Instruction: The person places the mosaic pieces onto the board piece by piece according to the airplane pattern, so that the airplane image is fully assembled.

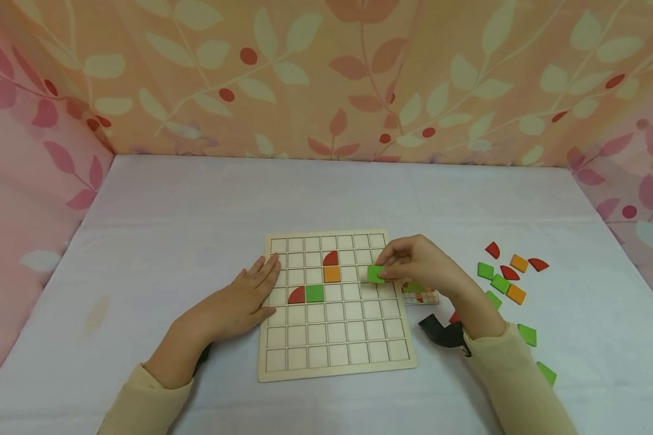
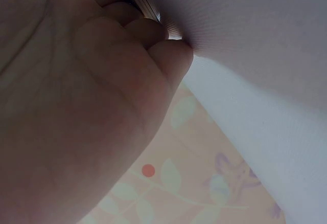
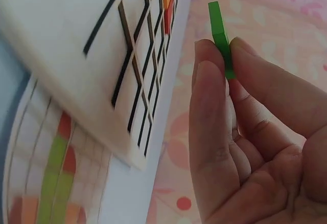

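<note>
My right hand (image 1: 421, 266) pinches a green square tile (image 3: 217, 27) between thumb and fingers, held above the right part of a wooden grid board (image 1: 337, 356). My left hand (image 1: 239, 302) lies flat with straight fingers along the board's left edge. On the grid are a red quarter-round tile (image 1: 331, 258) with an orange square tile (image 1: 332, 274) directly below it. Lower left, another red quarter-round tile (image 1: 296, 295) sits beside a green square tile (image 1: 315, 293). In the left wrist view, the left hand (image 2: 87, 81) has its fingertips at the board's edge.
Right of the board lies a printed pattern card (image 1: 421, 298), partly hidden by the board and right hand. Farther right, several loose tiles are scattered, among them an orange square (image 1: 516, 294), a green square (image 1: 485, 270) and a red quarter-round (image 1: 538, 264). Floral cloth (image 1: 326, 78) hangs behind the white table (image 1: 196, 199).
</note>
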Motion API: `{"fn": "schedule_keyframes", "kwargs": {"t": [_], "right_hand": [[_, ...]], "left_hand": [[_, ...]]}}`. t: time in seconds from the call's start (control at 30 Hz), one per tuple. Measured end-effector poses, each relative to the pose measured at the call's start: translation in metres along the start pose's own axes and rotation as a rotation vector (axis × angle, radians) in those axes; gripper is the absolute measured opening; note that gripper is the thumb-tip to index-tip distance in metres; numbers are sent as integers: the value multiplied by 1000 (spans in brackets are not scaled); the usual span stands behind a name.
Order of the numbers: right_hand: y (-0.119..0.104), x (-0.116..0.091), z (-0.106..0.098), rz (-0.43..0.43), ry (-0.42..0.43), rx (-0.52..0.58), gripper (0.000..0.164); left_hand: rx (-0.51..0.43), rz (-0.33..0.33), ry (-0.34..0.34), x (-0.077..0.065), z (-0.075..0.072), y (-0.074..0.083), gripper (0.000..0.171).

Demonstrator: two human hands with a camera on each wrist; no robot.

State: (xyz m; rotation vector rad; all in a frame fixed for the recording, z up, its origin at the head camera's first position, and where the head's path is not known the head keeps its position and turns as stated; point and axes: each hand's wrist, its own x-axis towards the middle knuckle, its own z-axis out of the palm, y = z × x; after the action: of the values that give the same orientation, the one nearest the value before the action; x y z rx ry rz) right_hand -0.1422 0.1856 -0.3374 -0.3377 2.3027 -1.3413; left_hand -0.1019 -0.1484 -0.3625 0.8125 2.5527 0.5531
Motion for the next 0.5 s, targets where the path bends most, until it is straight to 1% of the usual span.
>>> {"fn": "schedule_keyframes", "kwargs": {"t": [0.17, 0.37, 0.5], "right_hand": [[-6, 9, 16, -34, -37, -35, 13], [-15, 20, 37, -36, -93, -51, 10], [-18, 26, 47, -32, -117, -50, 9]], "left_hand": [[-3, -5, -6, 0, 0, 0, 71], [6, -12, -5, 1, 1, 0, 71], [5, -9, -4, 1, 1, 0, 71]]}}
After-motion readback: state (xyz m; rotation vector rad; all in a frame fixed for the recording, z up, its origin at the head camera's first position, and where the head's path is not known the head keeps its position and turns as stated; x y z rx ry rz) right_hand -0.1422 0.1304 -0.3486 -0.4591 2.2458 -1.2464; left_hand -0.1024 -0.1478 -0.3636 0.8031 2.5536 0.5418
